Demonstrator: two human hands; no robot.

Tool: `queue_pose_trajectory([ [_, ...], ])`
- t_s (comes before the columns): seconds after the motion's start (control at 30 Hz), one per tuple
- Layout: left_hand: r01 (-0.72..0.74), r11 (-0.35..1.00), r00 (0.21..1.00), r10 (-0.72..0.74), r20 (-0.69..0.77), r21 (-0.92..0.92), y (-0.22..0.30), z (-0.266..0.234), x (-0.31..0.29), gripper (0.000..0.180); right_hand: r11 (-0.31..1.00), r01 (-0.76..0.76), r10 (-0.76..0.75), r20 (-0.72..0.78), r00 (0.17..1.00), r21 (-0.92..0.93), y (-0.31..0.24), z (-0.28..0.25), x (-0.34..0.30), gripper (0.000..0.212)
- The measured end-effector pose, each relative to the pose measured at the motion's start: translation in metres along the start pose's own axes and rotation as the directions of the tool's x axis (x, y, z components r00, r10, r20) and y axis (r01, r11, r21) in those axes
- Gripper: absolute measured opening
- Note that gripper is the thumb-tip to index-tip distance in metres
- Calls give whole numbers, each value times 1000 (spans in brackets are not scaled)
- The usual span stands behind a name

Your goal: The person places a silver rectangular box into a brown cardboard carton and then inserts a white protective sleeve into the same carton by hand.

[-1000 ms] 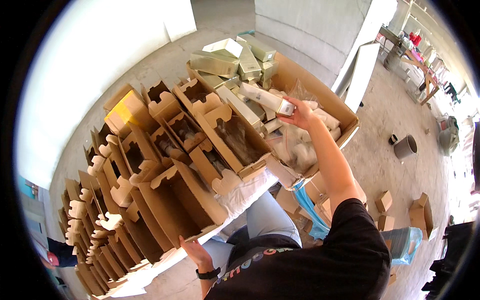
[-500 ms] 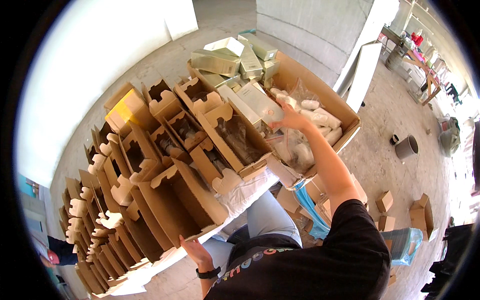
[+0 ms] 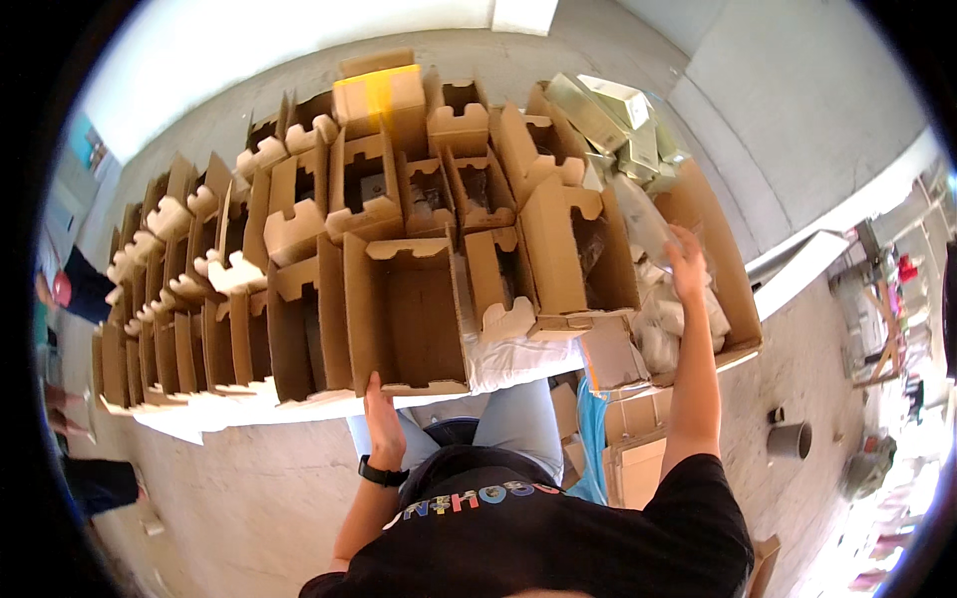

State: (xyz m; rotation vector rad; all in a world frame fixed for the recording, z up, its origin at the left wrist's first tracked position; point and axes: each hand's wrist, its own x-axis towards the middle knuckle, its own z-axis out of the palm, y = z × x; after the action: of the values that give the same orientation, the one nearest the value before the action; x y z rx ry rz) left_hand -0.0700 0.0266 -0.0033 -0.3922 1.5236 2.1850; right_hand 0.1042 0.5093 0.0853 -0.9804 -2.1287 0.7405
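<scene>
My left hand (image 3: 385,429) is at the near lower edge of a large open cardboard box (image 3: 411,314), its fingers on the front left corner. That box stands upright with its flaps raised, and only bare brown board shows inside it. At the right, my right hand (image 3: 688,262) reaches into a big shallow carton (image 3: 740,299). Its fingers close round the near end of a long pale silver box (image 3: 641,221). Beside and below that hand lie white wrapped items in clear plastic bags (image 3: 663,324). More silver-green boxes (image 3: 598,112) are heaped at the carton's far end.
Rows of open cardboard boxes (image 3: 294,224) fill the table to the left, some with plastic-wrapped items inside. A taped box (image 3: 379,103) stands at the back. A grey bin (image 3: 790,440) and flattened cardboard (image 3: 638,468) are on the floor at right. Other people (image 3: 85,284) are at far left.
The view has turned rightward, so the table now lies more level across it. My right hand has closed on the silver box's end. The left hand stays at the open box's edge.
</scene>
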Motion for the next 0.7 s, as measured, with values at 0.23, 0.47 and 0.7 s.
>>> queue_pose_trajectory([
  [0.23,22,1000,1000,-22,10,-3,-1,0,-4,54,861,-97,303,-350,887,500,-76,-54,-21,42],
  [0.47,73,996,992,-77,103,43,5,-1,-5,52,704,-23,15,17,1000,710,-194,-73,-85,59],
  [0.7,-42,999,966,41,255,-3,4,-7,-1,59,882,411,-470,473,745,230,-321,14,-135,36],
])
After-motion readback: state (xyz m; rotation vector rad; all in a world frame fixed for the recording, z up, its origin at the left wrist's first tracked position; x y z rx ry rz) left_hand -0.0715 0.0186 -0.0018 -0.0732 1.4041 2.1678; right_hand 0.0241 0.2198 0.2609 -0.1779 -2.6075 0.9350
